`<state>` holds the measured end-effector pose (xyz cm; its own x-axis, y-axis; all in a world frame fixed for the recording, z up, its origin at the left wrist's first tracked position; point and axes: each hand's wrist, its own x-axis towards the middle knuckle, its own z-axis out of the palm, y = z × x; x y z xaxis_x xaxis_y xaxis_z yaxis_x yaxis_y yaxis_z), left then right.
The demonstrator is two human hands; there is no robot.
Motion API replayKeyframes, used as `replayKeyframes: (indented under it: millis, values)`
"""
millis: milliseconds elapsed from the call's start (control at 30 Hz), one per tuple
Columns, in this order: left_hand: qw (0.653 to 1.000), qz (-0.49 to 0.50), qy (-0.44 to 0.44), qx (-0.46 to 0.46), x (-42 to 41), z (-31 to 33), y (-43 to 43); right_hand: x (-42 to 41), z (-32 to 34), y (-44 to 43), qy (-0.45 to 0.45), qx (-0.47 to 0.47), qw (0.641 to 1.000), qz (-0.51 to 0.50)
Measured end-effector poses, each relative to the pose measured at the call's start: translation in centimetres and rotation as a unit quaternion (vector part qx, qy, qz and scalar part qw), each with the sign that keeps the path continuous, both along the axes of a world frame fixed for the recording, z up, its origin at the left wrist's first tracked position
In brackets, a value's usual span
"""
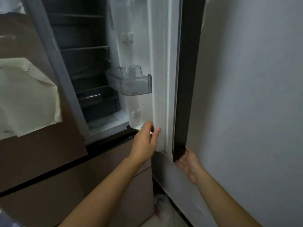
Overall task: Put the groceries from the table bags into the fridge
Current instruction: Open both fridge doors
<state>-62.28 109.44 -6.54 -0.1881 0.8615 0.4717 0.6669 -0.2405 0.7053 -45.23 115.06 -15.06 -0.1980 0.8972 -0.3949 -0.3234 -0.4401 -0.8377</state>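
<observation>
1. Grips the open fridge door (136,46) with the left hand (145,141), low at 6 o'clock on its inner face, thumb laid on the white gasket (161,95) and fingers curled over the ridge.
2. Cups the right hand (188,163) palm-up under the door's bottom corner, at 4 o'clock of the left hand; hides the fingertips behind the dark edge, so cannot tell how far curled.
3. Shows no groceries or bags anywhere; only dark shelves (85,48) at 10 o'clock and a clear door bin (129,81) at 12 o'clock of the left hand.
4. Probably swings heavy and stiff on its hinge, with a soft, yielding gasket; better to hold by the rigid edge than by the rubber.
</observation>
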Motion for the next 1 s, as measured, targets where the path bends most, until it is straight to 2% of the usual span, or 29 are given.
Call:
replayKeyframes:
  millis: [233,500,867,933,1000]
  values:
    - [0.998,0.009,0.056,-0.014,4.9,0.5,6.0,4.0,1.8,3.1,-0.166,0.128,0.977,0.048]
    - [0.994,-0.018,0.093,-0.046,7.2,1.6,10.3,5.2,1.9,6.6,-0.234,0.192,0.949,0.085]
    - [0.986,-0.039,0.142,-0.077,6.8,0.7,14.1,4.6,0.2,11.2,-0.26,0.203,0.942,0.062]
    - [0.986,-0.037,0.146,-0.069,6.0,0.5,13.8,4.4,1.3,10.6,-0.279,0.231,0.931,0.037]
    - [0.988,-0.014,0.143,-0.049,4.9,0.4,12.8,3.9,2.2,9.2,-0.35,0.267,0.897,-0.046]
